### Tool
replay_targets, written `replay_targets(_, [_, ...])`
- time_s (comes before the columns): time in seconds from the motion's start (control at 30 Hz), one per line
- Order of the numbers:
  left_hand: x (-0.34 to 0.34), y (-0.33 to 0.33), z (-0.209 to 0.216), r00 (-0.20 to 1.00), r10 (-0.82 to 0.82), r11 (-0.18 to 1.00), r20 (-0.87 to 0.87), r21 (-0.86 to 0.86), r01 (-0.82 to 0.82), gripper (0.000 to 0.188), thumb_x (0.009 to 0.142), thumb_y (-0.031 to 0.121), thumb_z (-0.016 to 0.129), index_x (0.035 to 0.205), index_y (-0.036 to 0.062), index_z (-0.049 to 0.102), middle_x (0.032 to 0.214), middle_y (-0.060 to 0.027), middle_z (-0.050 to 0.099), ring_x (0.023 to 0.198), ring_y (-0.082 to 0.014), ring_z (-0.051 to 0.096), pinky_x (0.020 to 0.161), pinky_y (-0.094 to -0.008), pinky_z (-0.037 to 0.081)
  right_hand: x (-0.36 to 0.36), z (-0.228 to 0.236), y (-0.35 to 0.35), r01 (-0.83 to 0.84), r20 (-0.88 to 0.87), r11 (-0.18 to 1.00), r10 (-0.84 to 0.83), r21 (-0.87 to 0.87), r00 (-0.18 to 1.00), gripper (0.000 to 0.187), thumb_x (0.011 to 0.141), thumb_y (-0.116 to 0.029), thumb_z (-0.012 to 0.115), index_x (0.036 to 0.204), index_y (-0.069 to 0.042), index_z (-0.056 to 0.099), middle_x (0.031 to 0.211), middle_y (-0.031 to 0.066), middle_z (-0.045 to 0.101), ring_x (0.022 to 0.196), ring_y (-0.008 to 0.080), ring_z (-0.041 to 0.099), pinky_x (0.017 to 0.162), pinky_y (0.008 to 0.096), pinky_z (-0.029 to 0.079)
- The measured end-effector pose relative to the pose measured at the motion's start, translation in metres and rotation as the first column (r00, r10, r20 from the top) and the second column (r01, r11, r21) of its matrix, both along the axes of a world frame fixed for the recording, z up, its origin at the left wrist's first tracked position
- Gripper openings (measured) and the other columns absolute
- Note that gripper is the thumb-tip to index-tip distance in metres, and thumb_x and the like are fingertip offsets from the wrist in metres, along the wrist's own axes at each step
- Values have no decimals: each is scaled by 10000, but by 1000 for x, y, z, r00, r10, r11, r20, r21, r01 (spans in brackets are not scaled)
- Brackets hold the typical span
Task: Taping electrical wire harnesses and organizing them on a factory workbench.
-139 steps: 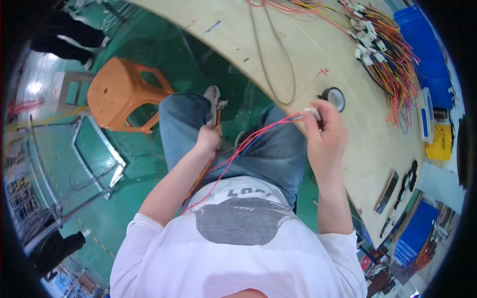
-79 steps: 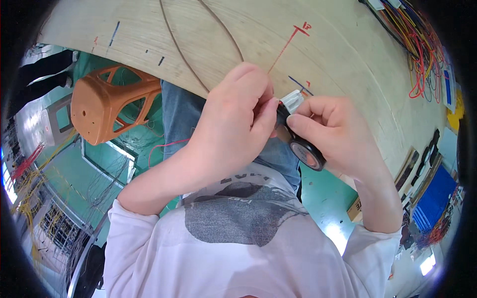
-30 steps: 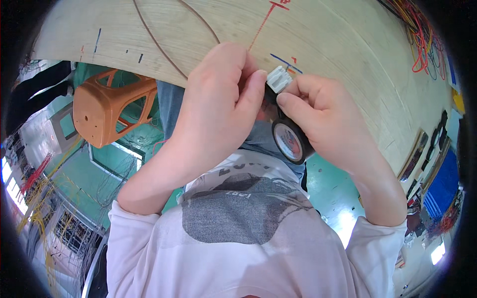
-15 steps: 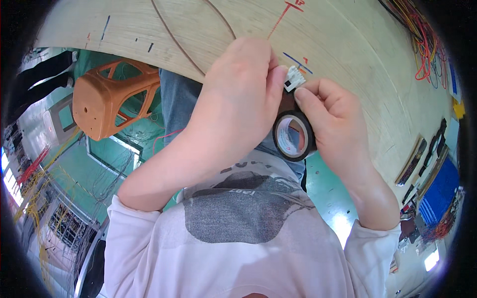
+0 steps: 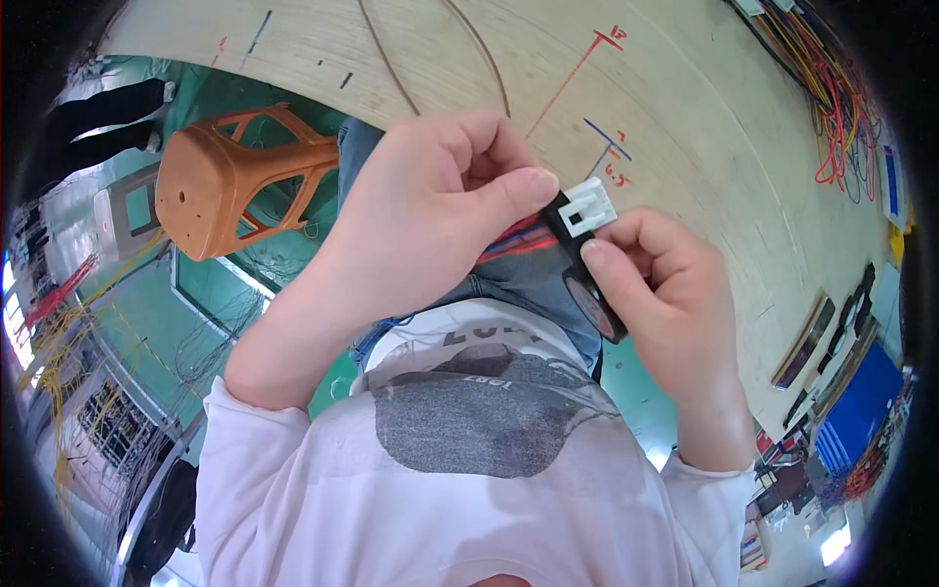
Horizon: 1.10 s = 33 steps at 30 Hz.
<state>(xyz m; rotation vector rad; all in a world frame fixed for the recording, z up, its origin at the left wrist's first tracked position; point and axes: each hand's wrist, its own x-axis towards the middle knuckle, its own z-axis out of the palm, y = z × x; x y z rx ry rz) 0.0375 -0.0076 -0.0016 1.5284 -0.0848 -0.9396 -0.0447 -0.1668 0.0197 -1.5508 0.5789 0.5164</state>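
Observation:
A white plastic connector sits between my two hands, over the near table edge. Black tape lies against its left end and stretches down to the tape roll, which is seen nearly edge-on. My left hand is closed, its thumb pressing where the tape meets the connector. Red and blue wires show below that thumb; how the fingers grip them is hidden. My right hand pinches the tape just above the roll, thumb and forefinger beside the connector.
The wooden table carries coloured ruled marks. Brown cable runs across its far left part. Bundled wires lie at the far right, with a blue bin lower down. An orange stool stands left.
The connector and both hands have come lower and nearer to me. The tape roll has turned from face-on to nearly edge-on. Red and blue wires now show under the left hand.

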Motion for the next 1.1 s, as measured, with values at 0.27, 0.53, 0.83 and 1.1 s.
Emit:
replay_targets(0.27, [-15, 14, 2, 922, 17, 951, -387, -278, -134, 137, 790, 101, 570, 729, 15, 482, 683, -19, 516, 593, -51, 464, 531, -179, 376, -9, 2, 4, -102, 98, 992, 108, -68, 989, 106, 806, -87, 543, 816, 18, 544, 633, 17, 522, 569, 49, 440, 497, 206, 366])
replay_targets(0.53, [-27, 22, 9, 994, 104, 962, -20, -252, -106, 99, 798, 31, 529, 739, 19, 451, 727, -13, 485, 636, -42, 418, 563, -172, 340, -13, -3, 15, -98, 218, 991, 114, -87, 969, 145, 789, -89, 552, 901, 1, 553, 707, 53, 565, 639, 87, 505, 586, 234, 413])
replay_targets(0.83, [-37, 28, 13, 930, 87, 983, 357, -185, -21, 43, 802, -21, 497, 785, -11, 458, 770, -45, 509, 623, -39, 437, 542, -163, 366, -1, 3, 18, -77, 227, 996, 66, 39, 972, 144, 756, -112, 594, 855, -9, 580, 766, 3, 568, 706, 66, 481, 654, 212, 384])
replay_targets(1.1, [-37, 33, 15, 831, 4, 991, 557, -114, 72, 49, 791, -31, 505, 776, -22, 459, 748, -86, 549, 550, -39, 451, 467, -153, 357, -1, 5, 17, -116, 301, 985, 72, 131, 951, 128, 743, -89, 605, 815, 8, 563, 746, 19, 545, 689, 80, 469, 643, 215, 377])
